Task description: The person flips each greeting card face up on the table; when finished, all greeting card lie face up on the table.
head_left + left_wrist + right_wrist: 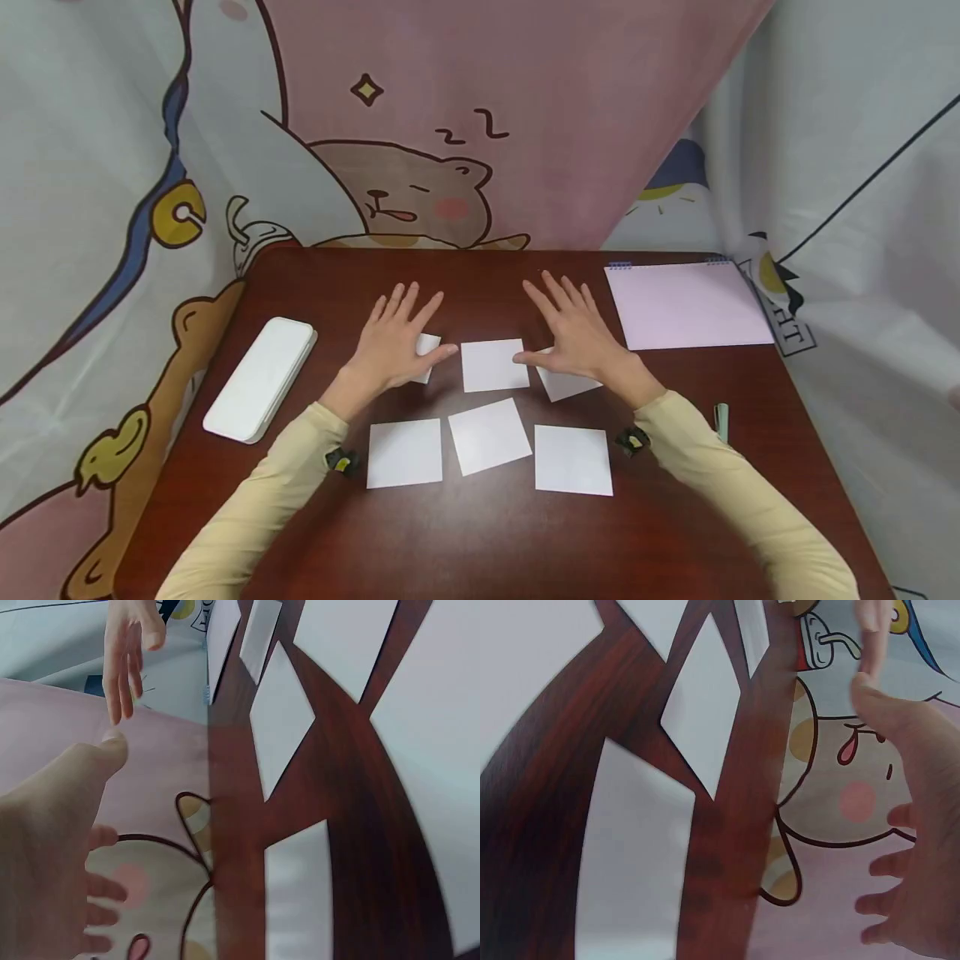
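Six white paper squares lie in two rows on the dark wooden table (495, 542). My left hand (397, 337) is spread flat over the upper-left square (429, 343), covering most of it. My right hand (573, 333) is spread over the upper-right square (566, 385). Between the two thumbs lies the upper-middle square (493, 365). The front row has a left square (405, 452), a tilted middle square (489, 435) and a right square (573, 459). Both hands have straight fingers and hold nothing. The wrist views show each hand, left (52, 847) and right (919, 817), open with squares (281, 716) (705, 712) beside it; I cannot tell whether they touch the paper.
A white oblong case (261, 377) lies at the table's left. A pink spiral notepad (686, 304) sits at the back right. A pale green pen (721, 421) lies beside my right sleeve. Cartoon-printed cloth (405, 192) hangs round the table on three sides.
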Available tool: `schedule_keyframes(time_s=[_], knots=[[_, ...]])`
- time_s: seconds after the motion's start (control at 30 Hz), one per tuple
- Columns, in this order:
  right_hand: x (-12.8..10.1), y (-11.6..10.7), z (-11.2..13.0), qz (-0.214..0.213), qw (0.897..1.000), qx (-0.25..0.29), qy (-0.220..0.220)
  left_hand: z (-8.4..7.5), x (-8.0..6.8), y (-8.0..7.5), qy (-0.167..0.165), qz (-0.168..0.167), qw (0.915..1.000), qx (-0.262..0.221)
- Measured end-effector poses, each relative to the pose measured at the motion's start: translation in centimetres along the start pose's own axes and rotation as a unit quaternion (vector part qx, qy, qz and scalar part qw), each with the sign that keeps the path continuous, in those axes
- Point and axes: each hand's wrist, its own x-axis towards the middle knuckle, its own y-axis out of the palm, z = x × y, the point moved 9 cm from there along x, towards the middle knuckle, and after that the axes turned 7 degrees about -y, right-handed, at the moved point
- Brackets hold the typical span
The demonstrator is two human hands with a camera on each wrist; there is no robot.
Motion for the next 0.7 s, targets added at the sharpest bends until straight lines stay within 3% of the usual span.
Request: schedule_keyframes(time_s=[0.17, 0.3, 0.5, 0.7], knots=[[0.6, 2.3, 0.1, 0.030, 0.998, 0.051, 0.001, -2.0, 0.4, 2.6, 0.048, 0.046, 0.9948, -0.078], [0.9, 4.2, 0.4, 0.063, 0.995, 0.084, 0.002, -3.4, 0.7, 4.7, 0.064, 0.077, 0.9876, -0.121], [1.3, 6.9, 1.1, 0.113, 0.988, 0.102, 0.006, -4.7, 1.2, 6.7, 0.057, 0.100, 0.9872, -0.110], [0.9, 8.8, 1.7, 0.162, 0.982, 0.097, 0.023, -5.5, 1.4, 8.3, 0.034, 0.117, 0.9915, -0.046]])
